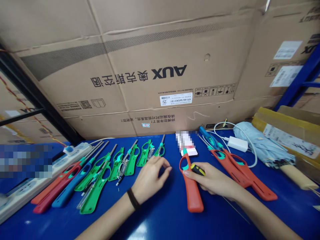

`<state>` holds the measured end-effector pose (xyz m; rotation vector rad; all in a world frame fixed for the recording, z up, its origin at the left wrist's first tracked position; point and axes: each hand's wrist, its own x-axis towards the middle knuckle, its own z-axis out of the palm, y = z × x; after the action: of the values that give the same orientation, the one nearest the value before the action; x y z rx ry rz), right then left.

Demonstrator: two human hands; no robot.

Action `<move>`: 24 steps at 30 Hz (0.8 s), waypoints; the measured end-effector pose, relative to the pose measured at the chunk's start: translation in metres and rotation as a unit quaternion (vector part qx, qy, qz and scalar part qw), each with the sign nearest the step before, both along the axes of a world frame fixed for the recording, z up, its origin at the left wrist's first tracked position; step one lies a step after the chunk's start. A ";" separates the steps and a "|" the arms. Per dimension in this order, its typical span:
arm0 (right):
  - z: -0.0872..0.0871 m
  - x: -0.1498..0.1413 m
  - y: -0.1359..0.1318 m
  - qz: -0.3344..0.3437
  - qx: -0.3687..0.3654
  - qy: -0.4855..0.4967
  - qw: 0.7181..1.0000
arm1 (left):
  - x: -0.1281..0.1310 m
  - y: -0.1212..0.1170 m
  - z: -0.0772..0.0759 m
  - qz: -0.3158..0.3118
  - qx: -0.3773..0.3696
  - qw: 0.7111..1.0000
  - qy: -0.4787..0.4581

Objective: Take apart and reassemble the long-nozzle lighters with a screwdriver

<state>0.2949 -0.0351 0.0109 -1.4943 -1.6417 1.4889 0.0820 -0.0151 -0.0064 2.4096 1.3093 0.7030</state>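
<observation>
Currently gripping an orange-red lighter [194, 195] in the right hand [212, 179], with the thumb across its upper body, plus a yellow-and-black screwdriver [197, 169] within the same grip. Located right of the middle of the counter [160, 210], with its teal tip overlapping a phone [192, 153] nearer the far edge. With the left hand [151, 174], curling thumb and forefinger to a narrow gap, partly hiding a green casing [158, 150]; cannot tell whether holding anything. Spread toward the left edge: opened green casings [92, 196], then a blue lighter [71, 188] and two red lighters [53, 196]. Along that edge, a white power strip [26, 190]. Crowding the right side: two overlapping orange lighters [236, 172], a partly hidden blue piece [204, 132], a white adapter [238, 144] with looped cable, and a folded light-blue umbrella [260, 143]. Blocking the far right corner, a cardboard box [291, 131]; walling off the far edge, a large carton [132, 100].
</observation>
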 end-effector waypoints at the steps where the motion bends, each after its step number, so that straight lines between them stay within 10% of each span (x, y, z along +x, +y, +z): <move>1: -0.001 0.000 0.000 0.003 0.010 -0.006 1.000 | -0.007 0.007 -0.002 0.020 0.058 0.998 0.023; 6: -0.014 0.005 0.003 0.011 0.132 -0.058 0.989 | -0.027 0.024 -0.021 0.014 0.143 0.985 0.090; 16: -0.004 0.027 0.013 -0.046 0.193 -0.137 0.971 | -0.031 0.029 -0.027 -0.051 0.070 0.983 0.162; 24: -0.016 0.001 0.005 0.055 0.156 -0.029 0.986 | -0.016 0.004 -0.013 -0.055 0.001 0.997 -0.056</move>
<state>0.2958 -0.0299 -0.0055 -1.3026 -1.9170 1.1837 0.0657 -0.0109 -0.0193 2.3861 1.1235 0.7956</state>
